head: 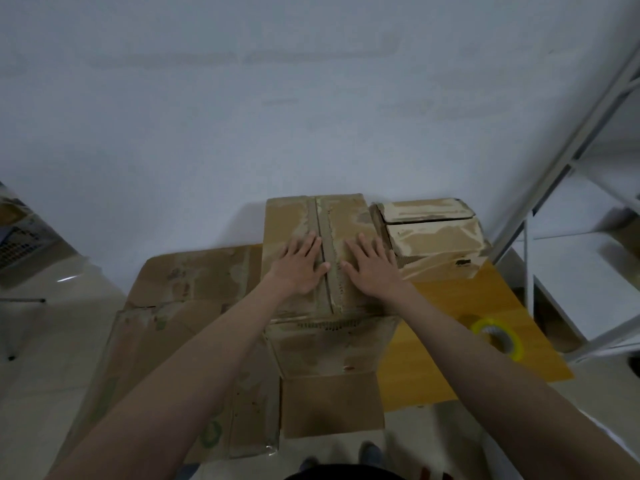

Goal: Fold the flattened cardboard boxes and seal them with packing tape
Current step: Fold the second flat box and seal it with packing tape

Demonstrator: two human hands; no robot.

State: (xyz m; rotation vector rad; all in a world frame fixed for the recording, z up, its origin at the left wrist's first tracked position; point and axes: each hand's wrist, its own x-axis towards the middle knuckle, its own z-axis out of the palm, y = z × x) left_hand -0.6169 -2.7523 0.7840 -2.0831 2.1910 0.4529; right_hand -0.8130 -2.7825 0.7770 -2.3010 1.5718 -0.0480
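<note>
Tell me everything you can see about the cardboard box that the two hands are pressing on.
The cardboard box is brown, worn corrugated board with pale patches where old tape seems to have torn off. It stands upright on the wooden table, its two top flaps folded shut and meeting at a centre seam. The left hand and right hand press flat, one on each flap, fingers straight. No fresh tape is visible across the seam. A loose bottom flap hangs open toward the person. A second box sits close on its right.
</note>
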